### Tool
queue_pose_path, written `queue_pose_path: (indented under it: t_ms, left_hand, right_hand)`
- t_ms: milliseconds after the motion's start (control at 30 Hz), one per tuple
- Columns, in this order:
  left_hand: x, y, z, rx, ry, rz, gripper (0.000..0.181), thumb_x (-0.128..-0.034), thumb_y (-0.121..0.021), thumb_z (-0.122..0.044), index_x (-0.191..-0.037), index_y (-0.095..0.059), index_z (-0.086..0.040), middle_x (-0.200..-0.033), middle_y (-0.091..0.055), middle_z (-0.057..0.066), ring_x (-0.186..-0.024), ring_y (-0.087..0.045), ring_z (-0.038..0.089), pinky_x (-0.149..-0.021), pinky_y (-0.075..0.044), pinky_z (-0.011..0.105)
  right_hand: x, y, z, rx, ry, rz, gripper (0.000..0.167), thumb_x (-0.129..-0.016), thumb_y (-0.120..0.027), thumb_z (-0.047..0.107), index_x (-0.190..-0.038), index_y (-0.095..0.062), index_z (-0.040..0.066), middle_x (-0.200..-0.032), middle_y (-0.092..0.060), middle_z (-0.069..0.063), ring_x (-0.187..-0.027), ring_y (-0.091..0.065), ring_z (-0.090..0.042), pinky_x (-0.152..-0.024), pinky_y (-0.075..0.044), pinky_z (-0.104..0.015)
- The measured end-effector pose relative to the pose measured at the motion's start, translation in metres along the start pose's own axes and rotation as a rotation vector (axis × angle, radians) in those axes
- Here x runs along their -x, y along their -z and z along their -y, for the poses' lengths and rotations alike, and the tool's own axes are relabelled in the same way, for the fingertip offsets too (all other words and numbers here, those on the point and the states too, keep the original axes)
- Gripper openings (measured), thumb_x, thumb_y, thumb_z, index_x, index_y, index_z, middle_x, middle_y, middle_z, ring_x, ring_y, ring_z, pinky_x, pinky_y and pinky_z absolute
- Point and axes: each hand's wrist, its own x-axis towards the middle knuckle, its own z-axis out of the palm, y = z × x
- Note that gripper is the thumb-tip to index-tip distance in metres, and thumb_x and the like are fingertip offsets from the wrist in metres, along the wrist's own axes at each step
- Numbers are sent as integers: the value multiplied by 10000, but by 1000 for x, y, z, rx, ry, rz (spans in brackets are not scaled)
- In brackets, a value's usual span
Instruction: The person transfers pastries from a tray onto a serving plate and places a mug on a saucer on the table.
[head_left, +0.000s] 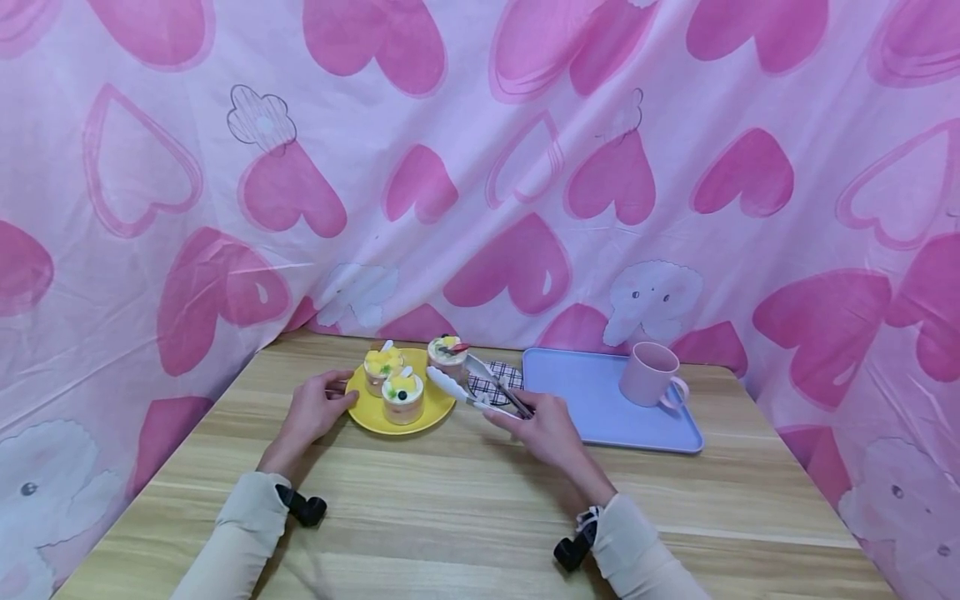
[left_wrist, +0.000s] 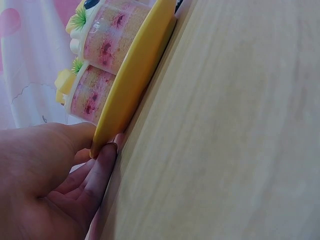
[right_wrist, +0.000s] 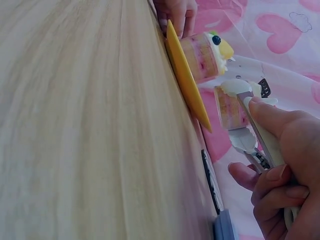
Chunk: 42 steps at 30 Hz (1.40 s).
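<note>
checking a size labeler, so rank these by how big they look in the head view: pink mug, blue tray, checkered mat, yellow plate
1. Blue tray
2. Yellow plate
3. Pink mug
Unranked: checkered mat; partly hidden, so its size is unsure.

Left sleeve (head_left: 228, 542), between 7 and 8 o'clock: long, plain, pale cream, with loose, wrinkled cuff. Right sleeve (head_left: 648, 554), near 5 o'clock: matching cream cloth. Black left wrist camera (head_left: 307, 508), small, rounded, on dark band, toward cuff's 3 o'clock. Black right wrist camera (head_left: 573, 552), stubby, toward cuff's 8 o'clock; strap (head_left: 588, 521) dark with pale parts. Fingers (right_wrist: 270, 194) bare.
</note>
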Motion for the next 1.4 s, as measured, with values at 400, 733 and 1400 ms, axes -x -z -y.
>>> queue_pose_path:
  t_ms: [400,733,1400]
  left_hand:
    - [0,0,-1,2,-5,-10,494,-1039,-709,-148,-1489,-603,25,-1351,-706,281,-1186,-730,387,-1026,-635,503]
    - [-2,-1,1,2,4,-10,494,-1043,-707,-156,-1494,-602,17,-1353,-706,272,-1186,-728,380,-1023,-636,495]
    - [-3,0,1,-3,-5,-20,493,-1044,-704,-162,-1493,-605,13,-1340,-717,269,-1182,-736,380,-1025,-635,501]
  right_hand:
    - [-9,-19,-3,52,76,1,747,-848,-862,623,-1433,-721,181,-644,-472,39,-531,-404,-107,-427,-338,-225]
    - [-9,-24,-6,103,122,-2,629,-862,-844,637,-1301,-795,189,-627,-452,56,-544,-361,-101,-446,-302,-237]
    - [-10,-4,-8,138,63,-46,847,-831,-870,642,-1468,-683,116,-933,-707,-68,-620,-448,-134,-478,-371,-244]
